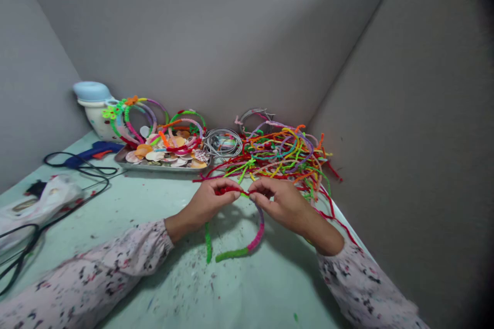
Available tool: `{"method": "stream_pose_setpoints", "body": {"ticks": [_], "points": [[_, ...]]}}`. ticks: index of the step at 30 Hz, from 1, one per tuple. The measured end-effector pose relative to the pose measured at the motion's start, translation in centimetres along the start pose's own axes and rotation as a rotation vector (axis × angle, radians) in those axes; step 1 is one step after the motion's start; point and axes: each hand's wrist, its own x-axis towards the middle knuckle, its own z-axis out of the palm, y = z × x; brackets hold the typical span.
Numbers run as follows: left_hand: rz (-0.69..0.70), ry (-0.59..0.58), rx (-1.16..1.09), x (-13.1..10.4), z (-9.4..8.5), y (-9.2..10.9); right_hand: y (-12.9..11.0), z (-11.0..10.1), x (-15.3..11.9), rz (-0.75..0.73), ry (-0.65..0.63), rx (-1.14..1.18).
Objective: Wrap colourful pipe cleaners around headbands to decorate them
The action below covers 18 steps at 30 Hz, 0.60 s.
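Two hands pinch a fuzzy band

Big gray walls (216, 25) stand behind and beside a pale green table (247, 295). The table has lots of little dark specks on it. The person wears pale sleeves (127, 252) with dark and pink spots.

At the back, a bit to the right, is a messy pile of fuzzy sticks (283, 151) in red, orange, yellow, green and purple. Left of it is a metal tray (162, 167) full of shells (154, 156), with bright fuzzy hoops (148, 105) on and behind it. A white jar (96, 115) with a blue top stands behind the tray's left end. A white plastic bag (57, 198) lies at the left, and a black cord (73, 208) curls by it. A blue glue gun (92, 152) rests just beside the tray. Silver wire rings (223, 143) sit between the tray and the pile.

The left hand (206, 200) and right hand (283, 203) are close together, in the middle, above the table. The left one pinches a red fuzzy stick (221, 192). The right one pinches the top of the curved fuzzy band (255, 237), which is purple, pink and green. Its two green ends point down toward the person.

A tiny green bit (295, 317) lies near the front.
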Motion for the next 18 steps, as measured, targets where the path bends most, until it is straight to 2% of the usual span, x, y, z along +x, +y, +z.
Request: {"method": "stream_pose_setpoints", "body": {"ticks": [8, 18], "points": [[0.054, -0.054, 0.068, -0.01, -0.15, -0.3, -0.52, -0.15, -0.25, -0.088, -0.028, -0.093], [0.063, -0.078, 0.125, -0.27, -0.02, 0.22, 0.14, -0.11, -0.08, 0.05, -0.128, 0.032]]}}
